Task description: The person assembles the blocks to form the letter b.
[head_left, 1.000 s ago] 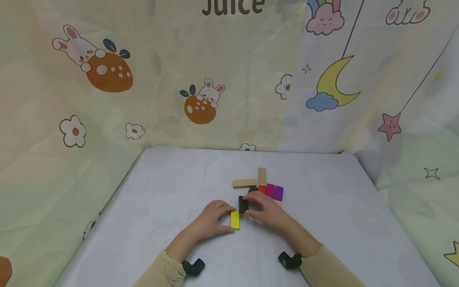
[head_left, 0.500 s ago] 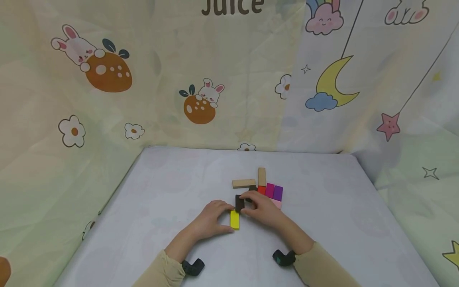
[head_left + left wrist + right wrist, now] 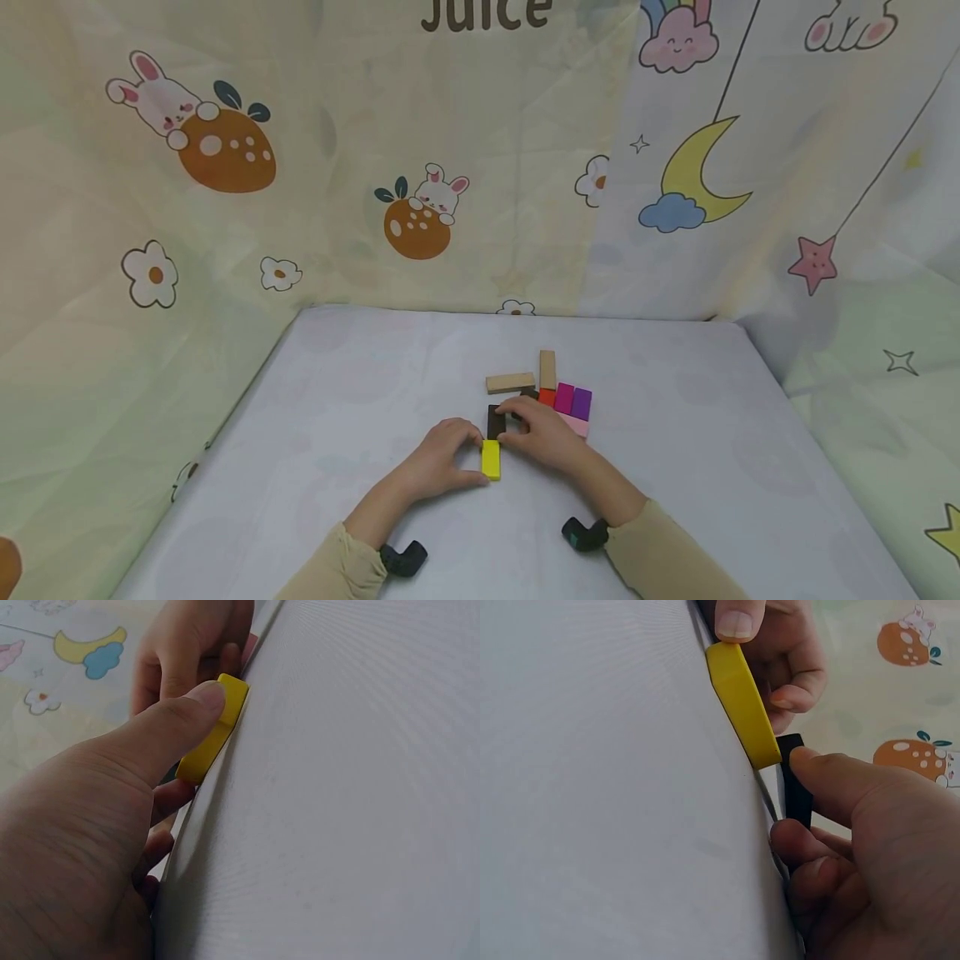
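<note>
One yellow block (image 3: 491, 461) in left grip (image 3: 441, 460)

- The table (image 3: 675, 433) is covered in plain white and carries a group of small blocks near its middle.
- A yellow block (image 3: 491, 461) lies lengthwise, nearest the front edge.
- A black block (image 3: 496, 422) is just behind it; whether the two touch is hard to tell.
- A level wooden block (image 3: 510, 383) lies crosswise farther back.
- An end-on wooden block (image 3: 547, 370) points away, behind a red block (image 3: 547, 397).
- A magenta block (image 3: 565, 398) and a purple block (image 3: 582, 404) lie side by side.
- A pink block (image 3: 576, 425), partly hidden, lies in front of them.
</note>
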A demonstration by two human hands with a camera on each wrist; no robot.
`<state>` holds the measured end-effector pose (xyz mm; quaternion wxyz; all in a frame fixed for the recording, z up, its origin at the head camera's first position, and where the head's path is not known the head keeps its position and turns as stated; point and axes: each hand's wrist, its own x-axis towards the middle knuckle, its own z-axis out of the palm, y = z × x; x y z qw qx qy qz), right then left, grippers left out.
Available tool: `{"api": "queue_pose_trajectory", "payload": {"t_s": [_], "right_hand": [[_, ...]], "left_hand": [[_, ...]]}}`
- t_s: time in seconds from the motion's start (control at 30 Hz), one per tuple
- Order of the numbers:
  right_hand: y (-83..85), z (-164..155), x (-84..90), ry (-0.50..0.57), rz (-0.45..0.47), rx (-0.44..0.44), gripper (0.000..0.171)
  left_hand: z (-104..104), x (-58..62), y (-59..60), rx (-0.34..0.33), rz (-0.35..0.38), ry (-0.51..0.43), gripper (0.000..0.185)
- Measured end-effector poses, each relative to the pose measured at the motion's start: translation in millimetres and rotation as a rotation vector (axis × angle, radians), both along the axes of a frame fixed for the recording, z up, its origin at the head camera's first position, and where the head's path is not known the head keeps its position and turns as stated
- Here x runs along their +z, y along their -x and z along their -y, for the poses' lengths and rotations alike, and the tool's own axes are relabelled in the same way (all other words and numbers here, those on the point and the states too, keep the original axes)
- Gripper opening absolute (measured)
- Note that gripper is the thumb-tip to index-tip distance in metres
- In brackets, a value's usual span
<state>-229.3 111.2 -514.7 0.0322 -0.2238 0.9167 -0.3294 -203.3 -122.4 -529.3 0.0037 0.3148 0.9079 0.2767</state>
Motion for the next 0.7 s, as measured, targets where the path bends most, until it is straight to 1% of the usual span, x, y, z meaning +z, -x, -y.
{"api": "queue_pose_trajectory", "payload": {"t_s": [0.23, 0.33, 0.53, 0.7], "right_hand": [[1.7, 3.1, 0.5, -0.034, -0.016, 0.001, 0.04], [2.0, 4.4, 1.2, -0.051, -0.001, -0.01, 0.041], [3.2, 5.7, 1.1, -0.078, 0.014, -0.015, 0.044], [3.6, 5.7, 1.4, -0.081, 0.024, -0.008, 0.044]], "left_hand": [[-0.2, 0.8, -1.3, -0.002, 0.0, -0.001, 0.049], [-0.2, 1.1, -1.7, -0.002, 0.005, 0.005, 0.048], [-0.4, -0.1, -0.8, -0.017, -0.025, -0.013, 0.049], [0.4, -2.4, 0.6, -0.016, -0.028, -0.019, 0.048]]}}
